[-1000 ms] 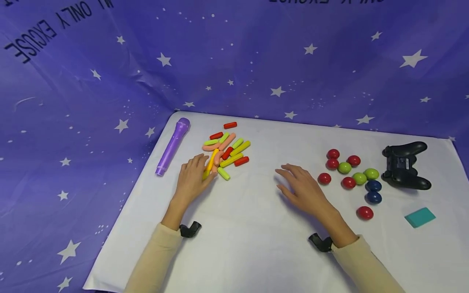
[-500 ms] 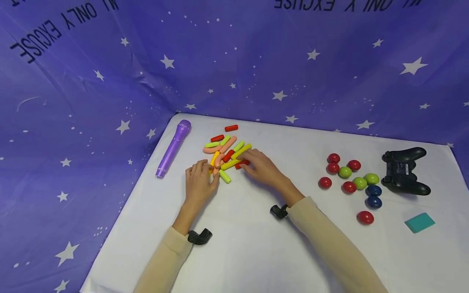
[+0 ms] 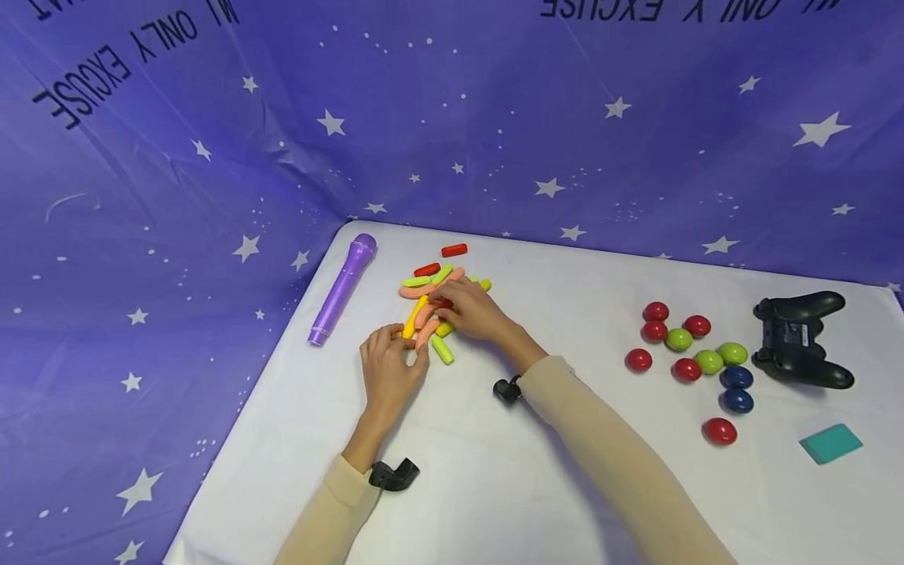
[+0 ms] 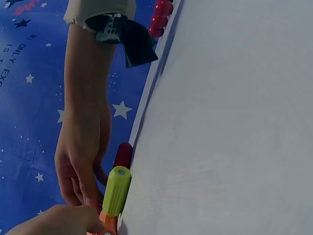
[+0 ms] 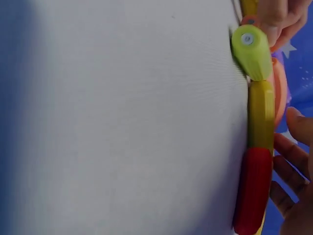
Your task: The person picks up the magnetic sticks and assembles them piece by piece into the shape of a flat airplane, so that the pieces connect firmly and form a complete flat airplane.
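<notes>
Coloured sticks lie in a loose pile near the back left of the table. My left hand [image 3: 388, 373] is at the pile's near-left side, fingertips at the lower ends of an orange-yellow stick [image 3: 415, 317] and a salmon stick [image 3: 427, 333]. Whether it pinches either is unclear. My right hand [image 3: 475, 308] is over the pile's right side and hides several pieces. In the right wrist view its fingers [image 5: 292, 159] are spread apart behind a yellow stick [image 5: 261, 112] and a red stick [image 5: 253, 191]. A ribbed lime stick [image 3: 442, 350] lies between the hands, nearest me.
A purple toy microphone [image 3: 342, 290] lies left of the pile. Two red sticks [image 3: 454, 250] sit behind it. At the right are glossy red, green and blue ovals [image 3: 687, 369], a black game controller [image 3: 798, 337] and a teal block [image 3: 831, 444]. A purple starry cloth hangs behind.
My right hand has moved left from the middle of the table onto the pile. My left hand has shifted slightly toward me, uncovering more of the orange-yellow stick.
</notes>
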`<state>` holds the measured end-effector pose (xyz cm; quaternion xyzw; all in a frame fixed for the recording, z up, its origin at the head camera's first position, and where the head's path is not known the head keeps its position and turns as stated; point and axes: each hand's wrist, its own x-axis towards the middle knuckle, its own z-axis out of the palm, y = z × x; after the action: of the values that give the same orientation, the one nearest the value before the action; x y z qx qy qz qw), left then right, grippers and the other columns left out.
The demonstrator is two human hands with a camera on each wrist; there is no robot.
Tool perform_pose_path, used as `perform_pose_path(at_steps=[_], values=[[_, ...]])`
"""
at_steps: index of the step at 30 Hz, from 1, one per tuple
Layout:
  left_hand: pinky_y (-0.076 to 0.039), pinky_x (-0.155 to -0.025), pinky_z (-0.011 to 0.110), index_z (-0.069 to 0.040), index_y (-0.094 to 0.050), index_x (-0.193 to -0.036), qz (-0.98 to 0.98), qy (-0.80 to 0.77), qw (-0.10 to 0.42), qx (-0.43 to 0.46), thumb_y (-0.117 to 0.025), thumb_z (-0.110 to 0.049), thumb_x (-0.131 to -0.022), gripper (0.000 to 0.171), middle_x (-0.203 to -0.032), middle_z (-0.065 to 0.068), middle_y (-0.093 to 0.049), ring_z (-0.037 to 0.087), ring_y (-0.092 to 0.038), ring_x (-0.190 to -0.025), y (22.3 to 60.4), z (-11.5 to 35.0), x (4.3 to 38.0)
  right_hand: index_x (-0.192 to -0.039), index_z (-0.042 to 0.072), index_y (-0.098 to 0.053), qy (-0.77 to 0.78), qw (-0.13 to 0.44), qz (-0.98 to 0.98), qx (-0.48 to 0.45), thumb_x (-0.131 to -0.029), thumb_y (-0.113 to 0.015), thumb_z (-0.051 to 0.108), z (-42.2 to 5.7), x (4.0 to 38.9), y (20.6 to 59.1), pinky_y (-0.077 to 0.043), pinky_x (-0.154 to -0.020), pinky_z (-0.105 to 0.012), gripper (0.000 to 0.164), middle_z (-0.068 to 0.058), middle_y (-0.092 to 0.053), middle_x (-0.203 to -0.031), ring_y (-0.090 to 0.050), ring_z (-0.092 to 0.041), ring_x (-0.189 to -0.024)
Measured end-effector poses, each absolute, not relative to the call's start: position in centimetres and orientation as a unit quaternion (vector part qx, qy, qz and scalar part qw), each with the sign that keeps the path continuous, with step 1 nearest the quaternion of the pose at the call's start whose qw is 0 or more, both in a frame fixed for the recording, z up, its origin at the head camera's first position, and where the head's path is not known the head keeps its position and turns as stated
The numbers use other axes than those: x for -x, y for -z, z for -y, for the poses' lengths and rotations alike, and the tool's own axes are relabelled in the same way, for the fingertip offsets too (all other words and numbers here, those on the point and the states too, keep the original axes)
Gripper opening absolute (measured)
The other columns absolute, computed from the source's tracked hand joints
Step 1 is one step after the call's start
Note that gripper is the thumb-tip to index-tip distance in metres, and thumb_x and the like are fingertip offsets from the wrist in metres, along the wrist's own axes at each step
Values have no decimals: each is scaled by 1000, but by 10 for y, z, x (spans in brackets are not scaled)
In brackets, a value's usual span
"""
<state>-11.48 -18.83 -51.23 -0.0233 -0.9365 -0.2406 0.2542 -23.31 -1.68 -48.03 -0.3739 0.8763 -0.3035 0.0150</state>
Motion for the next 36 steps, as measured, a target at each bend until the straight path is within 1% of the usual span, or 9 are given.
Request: perform_pose_path(at_steps=[3,7,11,14,20,24,31,33,36], values=[[-36,-91,47,-2,-76,-78,933,236,272,22,-74,-24,-80,23,-110,13,-63,33,-53,-105,514,189,111,-119,17,-69,256,9,-889,379,-93,-67,23,22,235,482,-43,-94,-38,26,-1,-66,-119,-53,-22,-111],[-35,-81,44,-5,-73,-75,932,221,287,20,-74,-23,-78,19,-101,12,-58,32,-49,-92,514,190,109,-119,21,-69,202,4,-903,378,-94,-67,28,28,237,484,-42,-88,-38,26,-2,-64,-117,-49,-22,-108],[-38,-75,41,-5,-70,-75,930,219,293,22,-74,-19,-76,14,-92,10,-57,31,-49,-82,514,189,110,-112,20,-67,198,-1,-908,369,-92,-68,32,29,237,484,-40,-84,-36,23,1,-66,-112,-48,-21,-103],[-41,-72,38,-4,-68,-76,929,229,289,27,-75,-16,-75,14,-85,9,-57,30,-51,-80,514,188,109,-108,20,-66,213,-2,-909,359,-90,-70,33,28,237,484,-39,-81,-34,22,4,-68,-109,-47,-20,-99],[-44,-68,38,-5,-67,-79,934,234,270,23,-75,-14,-76,13,-79,7,-61,28,-54,-77,513,187,108,-113,22,-68,195,-9,-909,368,-91,-69,35,27,236,485,-38,-84,-37,26,4,-68,-118,-47,-20,-102],[-45,-64,38,-5,-67,-85,937,234,260,17,-75,-13,-77,14,-76,7,-65,27,-56,-73,514,186,105,-109,23,-69,194,1,-907,373,-90,-69,36,29,236,486,-36,-85,-37,23,5,-67,-120,-47,-20,-104],[-45,-65,36,0,-72,-102,932,277,232,28,-71,-9,-80,24,-84,10,-62,26,-56,-75,515,185,105,-105,24,-70,242,4,-909,340,-89,-71,35,20,237,481,-34,-84,-35,18,9,-69,-103,-47,-17,-91],[-44,-68,35,2,-73,-102,919,321,227,20,-71,-8,-80,25,-82,11,-61,25,-57,-73,512,187,106,-104,25,-71,271,-1,-906,325,-90,-69,38,10,237,476,-33,-82,-35,19,10,-69,-96,-47,-16,-87],[-45,-67,27,3,-74,-101,884,414,219,1,-72,-4,-80,23,-80,10,-65,19,-59,-69,504,185,105,-100,21,-70,327,-1,-895,305,-90,-69,39,-15,234,468,-32,-81,-35,20,8,-67,-88,-47,-18,-84]])
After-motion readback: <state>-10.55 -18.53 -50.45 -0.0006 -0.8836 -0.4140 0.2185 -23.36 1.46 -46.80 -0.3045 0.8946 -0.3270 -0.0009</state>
